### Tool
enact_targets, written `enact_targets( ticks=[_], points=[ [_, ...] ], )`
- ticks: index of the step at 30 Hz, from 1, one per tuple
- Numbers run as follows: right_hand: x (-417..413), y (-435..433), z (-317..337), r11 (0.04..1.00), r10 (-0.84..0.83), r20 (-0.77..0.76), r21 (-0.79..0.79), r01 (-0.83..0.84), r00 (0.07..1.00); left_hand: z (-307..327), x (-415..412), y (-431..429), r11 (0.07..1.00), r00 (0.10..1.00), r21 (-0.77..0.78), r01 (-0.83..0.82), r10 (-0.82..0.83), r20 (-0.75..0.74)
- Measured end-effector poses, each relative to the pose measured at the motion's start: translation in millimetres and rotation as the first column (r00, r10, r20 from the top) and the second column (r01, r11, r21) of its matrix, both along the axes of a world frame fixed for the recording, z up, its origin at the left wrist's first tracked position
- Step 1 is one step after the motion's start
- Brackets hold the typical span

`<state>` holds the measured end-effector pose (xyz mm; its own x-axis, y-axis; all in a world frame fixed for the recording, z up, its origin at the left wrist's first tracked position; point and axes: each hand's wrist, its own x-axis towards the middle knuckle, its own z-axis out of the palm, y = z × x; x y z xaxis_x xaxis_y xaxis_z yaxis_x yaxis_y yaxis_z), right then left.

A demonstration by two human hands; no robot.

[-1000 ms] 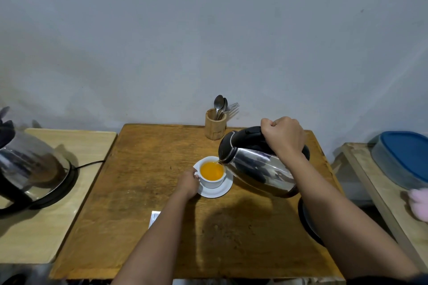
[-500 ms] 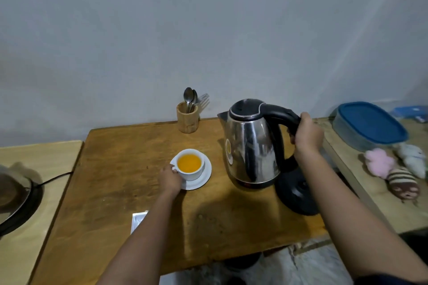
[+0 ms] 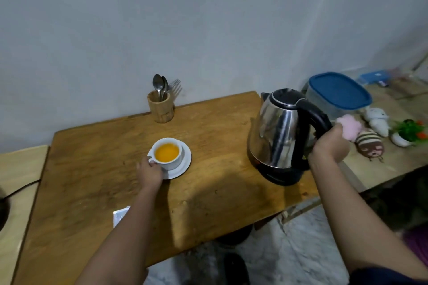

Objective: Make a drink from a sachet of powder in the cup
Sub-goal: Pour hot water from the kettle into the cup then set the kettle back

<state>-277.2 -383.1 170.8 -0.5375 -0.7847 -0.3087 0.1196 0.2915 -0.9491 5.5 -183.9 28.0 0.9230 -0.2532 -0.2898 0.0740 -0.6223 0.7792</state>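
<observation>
A white cup (image 3: 173, 160) holding orange liquid stands on a white saucer (image 3: 185, 165) on the wooden table (image 3: 220, 146). My left hand (image 3: 150, 172) grips the cup's handle on its near left side. At the table's right end a steel kettle (image 3: 276, 132) sits upright on its black base (image 3: 281, 174), and my right hand (image 3: 330, 148) is closed around its black handle. A white sachet (image 3: 120, 215) lies near the front edge, partly hidden by my left forearm.
A wooden holder with spoons and a fork (image 3: 162, 107) stands at the table's back edge. On the right-hand table are a blue-lidded container (image 3: 339, 95), small plush toys (image 3: 368, 143) and a potted plant (image 3: 407, 133). A pale table (image 3: 16, 176) with a black cord adjoins on the left.
The kettle went from tilted over the cup to upright, then moved right and came down onto its base. My left hand stayed on the cup. The camera view turned to the right.
</observation>
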Motion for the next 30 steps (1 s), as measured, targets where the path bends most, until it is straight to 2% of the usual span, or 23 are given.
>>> enact_targets(
  ticks=[4, 10, 16, 21, 30],
  points=[
    [-11.1, 3.5, -7.6, 0.997, -0.070, -0.048, -0.016, 0.070, 0.996, 0.1, -2.6, -1.2, 0.999, 0.999, -0.008, -0.038, 0.038, -0.005],
    [-26.1, -3.4, -21.1, 0.990, -0.136, 0.109, -0.028, 0.140, 0.985, 1.6, -4.6, -0.8, 0.998, 0.998, -0.023, -0.055, 0.054, -0.030],
    [-38.1, -11.2, -27.5, 0.983, -0.117, 0.182, -0.119, 0.140, 0.976, 1.2, -8.5, -1.5, 0.995, 0.997, -0.059, -0.077, 0.076, -0.013],
    [-42.9, -17.5, -30.4, 0.977, -0.083, 0.158, -0.182, 0.111, 0.984, 0.7, -9.5, -1.4, 0.995, 0.996, -0.058, -0.085, 0.085, -0.001],
    [-58.7, -7.7, -49.1, 0.990, -0.071, 0.100, -0.118, 0.083, 0.992, 2.1, -10.7, -2.5, 0.995, 0.996, -0.043, -0.090, 0.090, -0.006]
  ],
)
